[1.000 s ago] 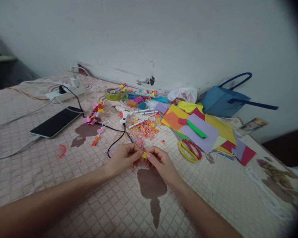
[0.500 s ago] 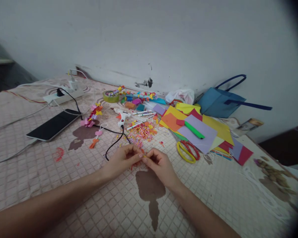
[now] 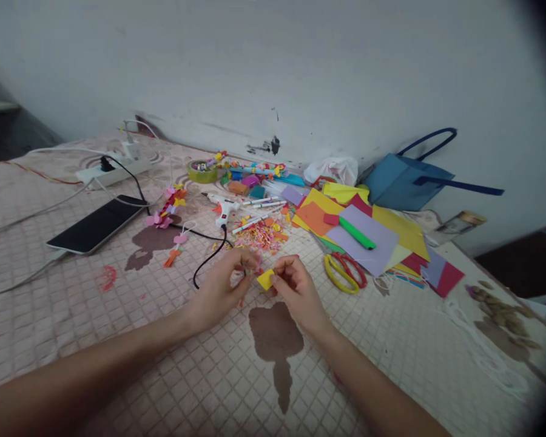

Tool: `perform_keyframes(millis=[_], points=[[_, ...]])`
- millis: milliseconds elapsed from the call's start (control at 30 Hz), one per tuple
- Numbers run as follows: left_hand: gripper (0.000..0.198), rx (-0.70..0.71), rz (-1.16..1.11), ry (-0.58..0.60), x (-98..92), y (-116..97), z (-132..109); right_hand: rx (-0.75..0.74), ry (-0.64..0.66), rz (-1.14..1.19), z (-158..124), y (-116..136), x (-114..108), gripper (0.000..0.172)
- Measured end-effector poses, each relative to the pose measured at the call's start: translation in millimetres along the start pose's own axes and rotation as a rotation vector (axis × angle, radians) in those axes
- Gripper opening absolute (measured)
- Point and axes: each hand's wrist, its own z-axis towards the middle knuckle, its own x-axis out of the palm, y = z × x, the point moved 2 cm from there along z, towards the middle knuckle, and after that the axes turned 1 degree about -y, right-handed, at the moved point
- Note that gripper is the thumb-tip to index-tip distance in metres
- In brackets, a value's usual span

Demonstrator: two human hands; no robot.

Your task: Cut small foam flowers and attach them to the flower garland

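A small yellow piece of paper (image 3: pixel 266 279) is pinched between the thumb and fingers of my right hand (image 3: pixel 298 288), low over the middle of the table. Just left of it, my left hand (image 3: pixel 225 288) is curled with its thumb and fingertips apart, and I see nothing held in it. Beyond both hands lies a heap of tiny pink, orange and yellow paper scraps (image 3: pixel 261 237). A white glue gun (image 3: pixel 225 209) rests behind the left hand. Scissors with red and yellow handles (image 3: pixel 343 273) lie to the right of my right hand.
Coloured paper sheets (image 3: pixel 368 237) spread at the right, with a green cutter-like tool (image 3: pixel 355 233) on top. A blue bag (image 3: pixel 403 182) stands against the wall. At the left are a dark tablet-like device (image 3: pixel 97 224), a power strip (image 3: pixel 113 173) and cables. Green tape (image 3: pixel 201 173) sits further back.
My hands have moved apart from their shared pinch. The yellow paper now shows flat in my right hand, while the left hand's fingers have parted from it.
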Motion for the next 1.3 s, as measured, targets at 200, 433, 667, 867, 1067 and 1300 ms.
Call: perform_keyframes(millis=[200,433,667,867,1067,1300], points=[[0.025,0.211,0.368,0.066,2.6,-5.8,-8.3,-0.058,-0.032,-0.139,-3.3,2.8,-0.3,0.006],[0.017,0.070,0.172,0.110,6.5,-4.2,-8.0,-0.065,-0.038,-0.166,-5.8,2.6,3.1,0.005],[0.011,0.038,0.106,0.166,8.3,-7.1,-9.7,-0.030,-0.032,-0.123,-8.0,4.0,8.4,0.004],[0.005,-0.078,-0.110,0.067,5.2,-1.5,-5.4,0.029,-0.027,0.030,-7.8,1.3,9.1,0.013],[0.010,-0.304,-0.369,0.059,7.7,2.6,-3.2,0.069,0.027,0.094,-7.0,-1.1,9.3,0.018],[0.022,-0.383,-0.458,0.029,8.2,7.5,-3.6,0.102,0.058,0.085,-6.8,-0.1,9.0,0.009]])
